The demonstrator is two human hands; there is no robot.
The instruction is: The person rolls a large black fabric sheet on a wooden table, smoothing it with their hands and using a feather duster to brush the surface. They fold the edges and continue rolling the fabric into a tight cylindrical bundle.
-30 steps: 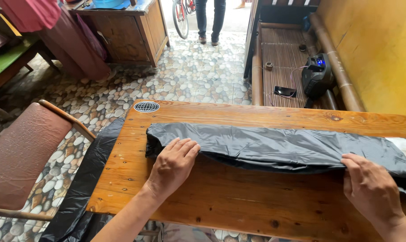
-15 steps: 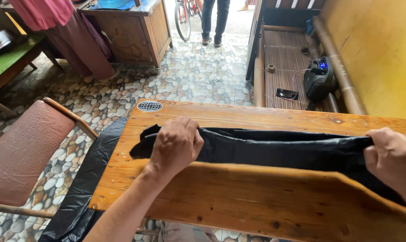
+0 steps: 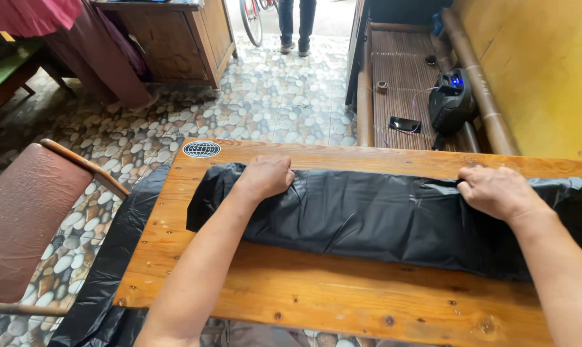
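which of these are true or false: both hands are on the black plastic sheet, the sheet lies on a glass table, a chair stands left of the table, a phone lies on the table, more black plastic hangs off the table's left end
1. Both hands are on the black plastic sheet. True: the left hand and right hand press on its far edge.
2. The sheet lies on a glass table. False: the table is wooden.
3. A chair stands left of the table. True.
4. A phone lies on the table. False: it lies on the slatted bench beyond.
5. More black plastic hangs off the table's left end. True.
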